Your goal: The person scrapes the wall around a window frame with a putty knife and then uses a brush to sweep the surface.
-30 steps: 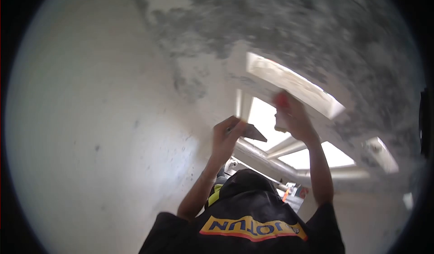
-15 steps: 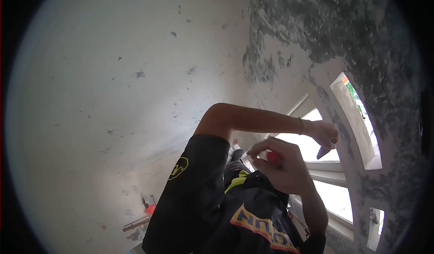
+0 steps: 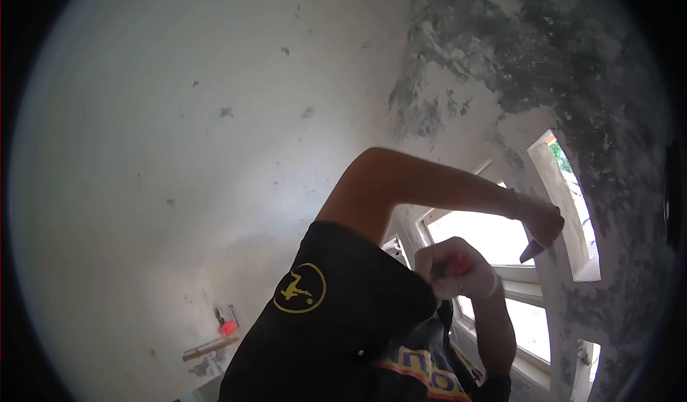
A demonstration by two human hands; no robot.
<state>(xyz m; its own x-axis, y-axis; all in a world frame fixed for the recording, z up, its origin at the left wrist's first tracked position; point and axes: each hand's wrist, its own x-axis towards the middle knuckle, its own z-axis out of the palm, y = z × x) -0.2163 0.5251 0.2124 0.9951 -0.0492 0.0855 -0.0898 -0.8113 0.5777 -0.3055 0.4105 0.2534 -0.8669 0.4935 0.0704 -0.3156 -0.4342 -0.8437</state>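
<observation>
My left arm is raised with the elbow bent, reaching across to the right. The left hand (image 3: 544, 219) is closed near the window-side wall, and from it a flat, pointed putty knife (image 3: 529, 252) sticks out downward. Lower and nearer my chest, my right hand (image 3: 469, 273) is closed around a red object (image 3: 459, 262); its full shape is hidden by the fingers and blurred. The two hands are apart.
A pale wall (image 3: 236, 173) with scattered grey patches fills the left. The right wall (image 3: 529, 59) is patchy grey and white. Bright windows (image 3: 479, 234) and a narrow slit opening (image 3: 576, 202) lie behind the hands. At lower left, a red item (image 3: 228, 327) sits above a wooden strip (image 3: 207, 350).
My left hand with the putty knife has moved right and slightly down. The right hand has shifted right and lower, still around the red object. The view has tilted a little.
</observation>
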